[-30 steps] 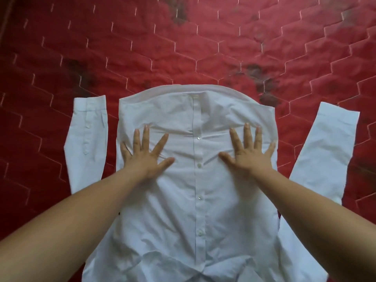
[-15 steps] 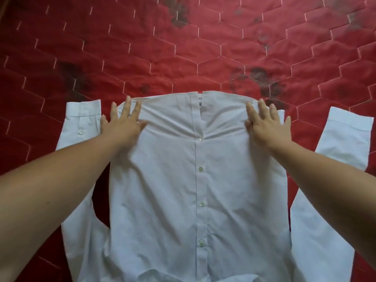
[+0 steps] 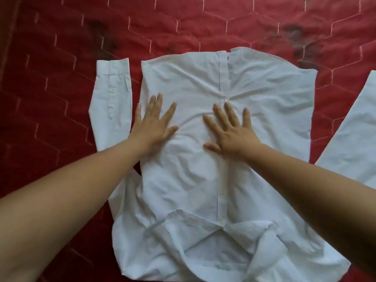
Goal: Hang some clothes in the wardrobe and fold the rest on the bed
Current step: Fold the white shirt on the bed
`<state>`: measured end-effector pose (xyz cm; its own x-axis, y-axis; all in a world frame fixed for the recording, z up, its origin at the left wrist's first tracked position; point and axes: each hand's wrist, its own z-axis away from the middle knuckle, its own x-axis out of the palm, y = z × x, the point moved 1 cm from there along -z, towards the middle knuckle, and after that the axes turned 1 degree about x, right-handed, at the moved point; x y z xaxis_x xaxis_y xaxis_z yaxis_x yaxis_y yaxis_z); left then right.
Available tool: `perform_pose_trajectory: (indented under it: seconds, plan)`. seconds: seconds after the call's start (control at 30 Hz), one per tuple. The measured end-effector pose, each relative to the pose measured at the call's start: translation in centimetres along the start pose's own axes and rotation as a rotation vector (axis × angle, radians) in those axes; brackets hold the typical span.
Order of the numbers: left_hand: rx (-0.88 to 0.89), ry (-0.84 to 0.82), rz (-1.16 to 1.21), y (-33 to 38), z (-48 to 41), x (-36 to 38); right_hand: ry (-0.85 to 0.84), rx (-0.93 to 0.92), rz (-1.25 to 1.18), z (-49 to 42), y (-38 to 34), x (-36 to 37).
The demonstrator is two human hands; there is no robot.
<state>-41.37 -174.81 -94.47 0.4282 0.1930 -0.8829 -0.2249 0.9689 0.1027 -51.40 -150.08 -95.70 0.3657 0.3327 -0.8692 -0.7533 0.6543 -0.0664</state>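
Shirt, thin, limp and crease-prone on bedspread, lies pressed under flat, ungripping left hand and right hand; best pinched at side seams.

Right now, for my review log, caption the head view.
Left hand and right hand press flat, fingers spread, on a white buttoned shirt laid on a red quilted bedspread.

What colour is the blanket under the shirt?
The blanket is red with pale hexagon stitching, head view.
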Motion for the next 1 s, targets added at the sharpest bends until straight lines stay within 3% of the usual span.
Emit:
perform_pose_trajectory:
  seconds: [0.07, 0.17, 0.3, 0.5, 0.6, 0.73, 0.9, 1.0]
  plan:
    - [-0.097, 0.163, 0.131, -1.2, 2.2, -0.2, 0.047, 0.028, 0.022, 0.5, -0.8, -0.8]
    - [-0.412, 0.413, 0.363, -3.9, 8.0, 0.8, 0.142, -0.016, -0.04, 2.6, -5.0, -1.8]
    - [-0.779, 0.401, 0.741, -6.2, 16.2, 4.3, 0.161, -0.127, -0.308, 4.8, -13.1, -3.1]
    - [-0.527, 0.337, 0.751, -3.0, 23.0, 9.0, 0.066, 0.019, -0.755, -1.8, -22.6, -5.8]
    - [-0.502, 0.372, 0.757, -2.0, 23.0, 10.1, 0.023, 0.129, -1.016, -5.5, -25.0, -6.7]
    - [-0.509, 0.493, 1.038, -3.1, 21.6, 9.6, 0.008, 0.208, -1.311, -7.9, -26.6, -7.5]
    - [-0.638, 0.498, 1.428, -6.3, 18.3, 6.2, 0.054, 0.234, -1.358, -7.4, -25.4, -9.9]
    - [-0.613, 0.43, 1.459, -7.4, 15.9, 3.1, 0.158, 0.153, -1.265, -4.9, -22.0, -12.3]
